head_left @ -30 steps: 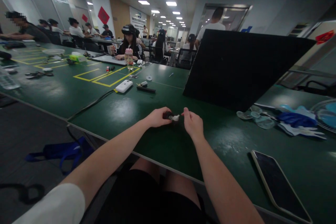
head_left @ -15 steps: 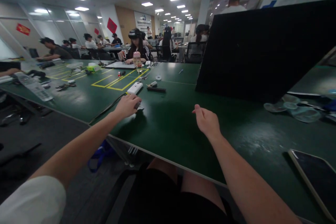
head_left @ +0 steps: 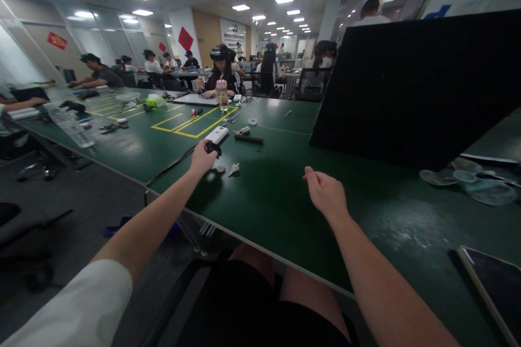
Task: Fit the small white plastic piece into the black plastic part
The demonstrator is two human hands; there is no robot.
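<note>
My left hand [head_left: 202,158] is closed on a small dark round object [head_left: 212,147], held just above the green table [head_left: 260,200]. Below and to the right of it lie a small pale disc [head_left: 220,169] and a small whitish piece [head_left: 234,169]. A white device [head_left: 217,134] is right behind the left hand, with a black bar [head_left: 248,140] and a small metallic item [head_left: 243,130] to its right. Over the table's right half, my right hand [head_left: 326,191] is closed, its thumb uppermost; whether its fingers hold anything is hidden.
A large black panel [head_left: 407,92] stands at the right. Clear plastic pieces [head_left: 488,187] and a phone [head_left: 494,282] lie near the right edge. Beyond the yellow tape stands a pink-capped bottle [head_left: 222,96], near a seated person. A clear bottle [head_left: 71,126] lies at the left.
My left hand has lifted and turned, with the dark object now showing in its fingers. The pale disc and whitish piece are uncovered on the table. The view has shifted slightly left.
</note>
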